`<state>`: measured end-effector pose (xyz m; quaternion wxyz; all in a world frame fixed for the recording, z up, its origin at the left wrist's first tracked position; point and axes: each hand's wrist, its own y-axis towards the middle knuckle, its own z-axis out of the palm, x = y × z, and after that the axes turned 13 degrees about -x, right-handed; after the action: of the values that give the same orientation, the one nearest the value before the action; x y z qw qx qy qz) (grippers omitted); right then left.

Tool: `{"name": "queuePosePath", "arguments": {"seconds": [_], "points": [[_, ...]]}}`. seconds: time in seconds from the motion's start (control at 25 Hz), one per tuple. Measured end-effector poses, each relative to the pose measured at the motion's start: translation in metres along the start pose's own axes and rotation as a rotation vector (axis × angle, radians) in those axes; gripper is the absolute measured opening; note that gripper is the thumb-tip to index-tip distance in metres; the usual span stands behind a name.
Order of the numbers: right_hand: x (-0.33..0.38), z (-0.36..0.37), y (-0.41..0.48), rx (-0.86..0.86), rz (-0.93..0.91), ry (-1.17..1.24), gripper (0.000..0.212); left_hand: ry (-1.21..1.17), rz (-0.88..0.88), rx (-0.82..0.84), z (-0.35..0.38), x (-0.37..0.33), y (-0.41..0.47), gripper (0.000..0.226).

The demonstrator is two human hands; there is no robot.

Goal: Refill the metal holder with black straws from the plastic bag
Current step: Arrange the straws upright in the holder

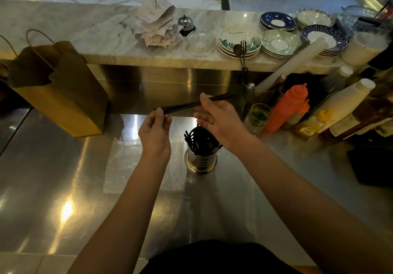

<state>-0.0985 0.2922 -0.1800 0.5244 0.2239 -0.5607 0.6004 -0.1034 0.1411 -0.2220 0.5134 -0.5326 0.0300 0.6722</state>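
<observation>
Behind right hand (217, 120), straws' (182, 106) middle.

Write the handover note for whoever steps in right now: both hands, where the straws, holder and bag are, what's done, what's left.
Left hand: pinching one end of a small bundle of black straws, held roughly level above the counter.
Right hand: open, fingers spread, at the bundle's other end.
Metal holder: upright on the steel counter, already holding many straws.
Plastic bag: flat on the counter left of the holder, looks empty.
Done: most straws loaded.
Left: stand the held bundle in the holder.
</observation>
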Motion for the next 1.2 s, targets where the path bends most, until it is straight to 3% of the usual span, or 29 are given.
{"name": "queuePosePath", "arguments": {"seconds": [0.24, 0.44, 0.56, 0.68, 0.92, 1.2], "points": [[-0.001, 0.006, 0.008, -0.140, -0.079, 0.111, 0.009, -0.080, -0.153, 0.051, -0.010, 0.015, -0.005, 0.010], [0.010, -0.007, 0.011, -0.121, -0.368, -0.234, 0.020, 0.084, -0.166, 0.169, -0.018, 0.017, 0.003, 0.021], [0.034, -0.018, 0.008, -0.035, -0.590, -0.575, 0.016, 0.401, 0.005, 0.210, -0.024, 0.013, 0.009, 0.031], [0.048, -0.029, 0.005, 0.077, -0.677, -0.860, 0.017, 0.729, 0.264, 0.285, -0.025, 0.008, 0.010, 0.025], [0.022, -0.030, 0.012, 0.223, -0.615, -1.241, 0.016, 1.046, 0.544, 0.513, -0.018, 0.011, 0.008, 0.025], [-0.009, -0.021, 0.026, 0.217, -0.548, -1.346, 0.019, 1.135, 0.607, 0.596, -0.030, 0.020, 0.010, 0.029]]}}
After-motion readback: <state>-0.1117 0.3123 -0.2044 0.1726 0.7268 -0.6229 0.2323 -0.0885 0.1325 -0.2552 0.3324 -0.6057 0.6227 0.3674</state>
